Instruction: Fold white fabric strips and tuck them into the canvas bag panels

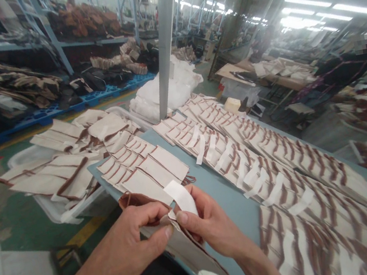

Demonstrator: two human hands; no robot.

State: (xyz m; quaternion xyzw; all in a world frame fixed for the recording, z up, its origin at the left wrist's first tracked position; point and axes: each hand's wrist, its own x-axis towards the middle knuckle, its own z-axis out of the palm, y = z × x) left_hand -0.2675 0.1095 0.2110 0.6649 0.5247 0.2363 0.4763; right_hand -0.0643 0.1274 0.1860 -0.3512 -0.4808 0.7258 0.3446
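Between my two hands is a cream fabric piece with brown edging (191, 250), held up over the near edge of the table. The fingers of my left hand (144, 234) pinch its upper edge from the left. My right hand (206, 216) grips the same edge close beside, thumb on the near side. A white strip (180, 196) curls up from my right fingers; whether it is fixed to the piece I cannot tell. Just beyond my hands, rows of similar cream pieces (143, 163) lie overlapped on the blue-grey table (212, 177).
More overlapped pieces (279, 158) run along the table's right, several with white strips across them. A white bin (72, 214) heaped with cream pieces stands left. A metal post (164, 41) rises behind the table, near white plastic bags (180, 78). A person (342, 71) is at far right.
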